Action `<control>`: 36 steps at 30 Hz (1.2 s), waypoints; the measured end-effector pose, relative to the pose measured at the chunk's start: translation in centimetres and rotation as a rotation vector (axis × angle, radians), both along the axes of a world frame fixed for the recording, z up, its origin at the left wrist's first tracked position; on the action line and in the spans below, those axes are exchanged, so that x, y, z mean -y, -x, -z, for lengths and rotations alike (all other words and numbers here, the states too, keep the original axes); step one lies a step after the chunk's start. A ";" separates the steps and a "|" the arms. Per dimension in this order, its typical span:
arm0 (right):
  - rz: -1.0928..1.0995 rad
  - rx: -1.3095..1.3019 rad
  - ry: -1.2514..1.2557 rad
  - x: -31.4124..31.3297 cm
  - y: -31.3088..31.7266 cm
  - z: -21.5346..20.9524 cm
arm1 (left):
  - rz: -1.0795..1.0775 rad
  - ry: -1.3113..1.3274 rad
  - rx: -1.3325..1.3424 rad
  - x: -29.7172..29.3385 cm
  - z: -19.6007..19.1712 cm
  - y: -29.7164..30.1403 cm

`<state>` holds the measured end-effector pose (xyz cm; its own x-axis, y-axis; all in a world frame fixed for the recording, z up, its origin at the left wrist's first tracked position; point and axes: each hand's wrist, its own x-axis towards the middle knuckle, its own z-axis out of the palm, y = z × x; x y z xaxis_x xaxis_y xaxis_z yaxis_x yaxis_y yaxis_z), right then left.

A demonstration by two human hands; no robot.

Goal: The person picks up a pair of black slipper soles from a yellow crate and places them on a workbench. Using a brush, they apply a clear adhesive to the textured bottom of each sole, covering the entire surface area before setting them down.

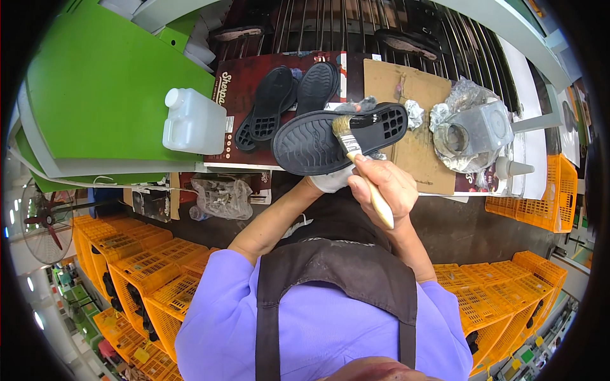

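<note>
The head camera, left of a worn pair, looks steeply down from above the person's apron (337, 279), which is near at the lower edge. The left hand (333, 180), right hand (389, 185) and sole (308, 143) sit around mid-view, metal bars (344, 25) farther ahead. Its wide fisheye bends the crates (168, 298) along both sides.
</note>
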<state>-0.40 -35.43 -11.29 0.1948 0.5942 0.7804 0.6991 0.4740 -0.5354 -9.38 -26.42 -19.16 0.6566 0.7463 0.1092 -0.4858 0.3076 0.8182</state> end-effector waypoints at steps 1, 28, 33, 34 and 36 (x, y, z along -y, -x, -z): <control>-0.003 -0.004 0.008 0.0 0.1 -0.1 | 0.004 0.007 -0.026 0.1 0.0 0.1; -0.143 -0.182 0.091 0.0 0.6 -0.8 | 0.321 -0.027 -0.001 1.1 -0.9 1.5; -0.189 -0.201 0.114 -0.1 0.5 -1.0 | 0.336 0.059 0.010 1.5 0.0 1.1; -0.201 -0.203 0.120 -0.1 0.5 -1.0 | 0.341 0.062 0.009 1.5 0.1 1.1; -0.214 -0.191 0.119 -0.2 0.4 -0.9 | 0.352 0.019 -0.014 1.7 0.1 1.3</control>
<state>-0.80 -35.24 -10.36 0.1920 0.7223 0.6644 0.4712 0.5260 -0.7080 -10.63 -28.07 -19.24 0.8753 0.4758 0.0862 -0.3356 0.4694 0.8167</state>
